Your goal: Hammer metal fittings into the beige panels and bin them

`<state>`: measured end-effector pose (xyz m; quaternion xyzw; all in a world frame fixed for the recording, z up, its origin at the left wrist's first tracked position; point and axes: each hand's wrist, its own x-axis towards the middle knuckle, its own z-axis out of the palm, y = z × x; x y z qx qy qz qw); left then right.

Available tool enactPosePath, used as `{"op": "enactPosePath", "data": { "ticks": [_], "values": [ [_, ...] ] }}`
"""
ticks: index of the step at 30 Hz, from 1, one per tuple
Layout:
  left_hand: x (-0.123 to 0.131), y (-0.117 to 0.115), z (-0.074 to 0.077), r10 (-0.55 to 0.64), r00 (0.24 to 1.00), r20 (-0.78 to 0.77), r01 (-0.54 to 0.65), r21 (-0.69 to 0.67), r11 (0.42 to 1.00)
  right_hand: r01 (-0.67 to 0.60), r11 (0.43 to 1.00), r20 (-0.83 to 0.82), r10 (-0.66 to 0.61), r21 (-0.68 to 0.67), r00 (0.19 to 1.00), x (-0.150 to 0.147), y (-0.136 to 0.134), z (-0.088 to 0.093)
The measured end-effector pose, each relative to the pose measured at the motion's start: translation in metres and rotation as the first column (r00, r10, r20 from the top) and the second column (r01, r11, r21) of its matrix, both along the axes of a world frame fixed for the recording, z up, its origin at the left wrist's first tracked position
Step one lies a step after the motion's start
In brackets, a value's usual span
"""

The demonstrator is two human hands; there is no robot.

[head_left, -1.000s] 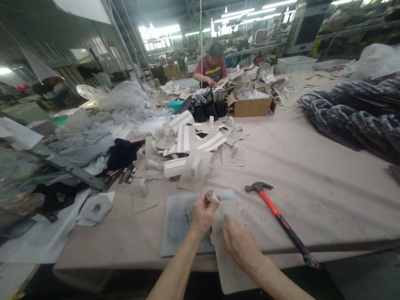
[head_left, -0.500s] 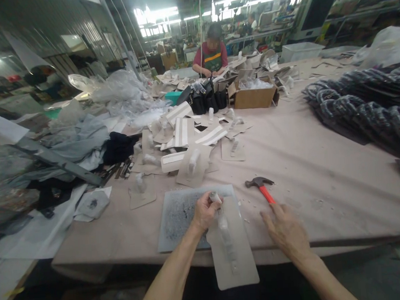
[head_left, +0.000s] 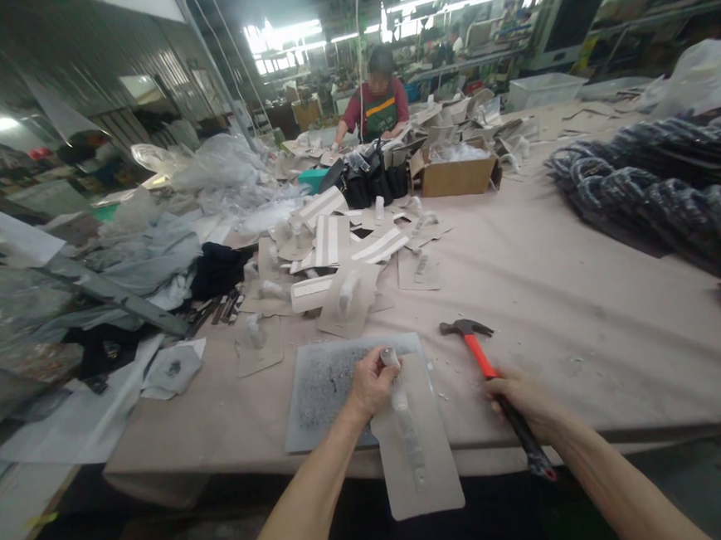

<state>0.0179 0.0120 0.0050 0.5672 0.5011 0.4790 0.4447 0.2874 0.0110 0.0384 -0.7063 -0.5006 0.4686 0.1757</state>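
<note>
My left hand [head_left: 369, 385] is closed round a small metal punch [head_left: 388, 357], held upright on a beige card piece [head_left: 418, 448]. That card lies over a grey cutting mat [head_left: 320, 385] and hangs past the table's near edge. My right hand [head_left: 520, 399] is wrapped round the handle of a red and black hammer [head_left: 479, 352], whose head rests on the table to the right of the mat.
Several beige card pieces and white strips [head_left: 334, 255] are heaped beyond the mat. Dark patterned straps [head_left: 659, 188] are stacked at the right. Plastic bags and grey cloth [head_left: 146, 245] crowd the left. A cardboard box [head_left: 456, 175] and a seated person [head_left: 378, 106] are at the far end.
My right hand left the card, moved right and took hold of the hammer handle. The left hand kept the punch on the card.
</note>
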Motion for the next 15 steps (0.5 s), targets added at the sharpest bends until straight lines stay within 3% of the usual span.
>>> {"op": "enactPosePath", "data": {
  "ticks": [4,7,10,12,15],
  "values": [
    [0.001,-0.007,0.002,0.005,0.995,-0.103,0.004,0.087,0.996,-0.006,1.000,-0.165,0.005,-0.005,0.986,-0.020,-0.003,0.025],
    [0.001,-0.010,0.003,-0.006,0.993,-0.119,0.019,0.110,0.994,-0.038,0.971,-0.070,0.056,0.237,0.996,-0.029,-0.015,0.053],
    [0.002,-0.009,0.003,-0.017,0.992,-0.122,0.031,0.111,0.993,-0.260,0.793,0.290,0.110,0.551,0.951,-0.031,-0.030,0.071],
    [0.002,-0.009,0.002,-0.016,0.991,-0.131,0.030,0.107,0.994,-0.446,0.704,0.491,0.157,0.553,0.857,-0.031,-0.037,0.072],
    [0.002,-0.008,0.002,-0.007,0.988,-0.153,0.022,0.100,0.995,-0.640,0.630,0.656,0.261,0.440,0.708,-0.029,-0.038,0.075]
  ]
}}
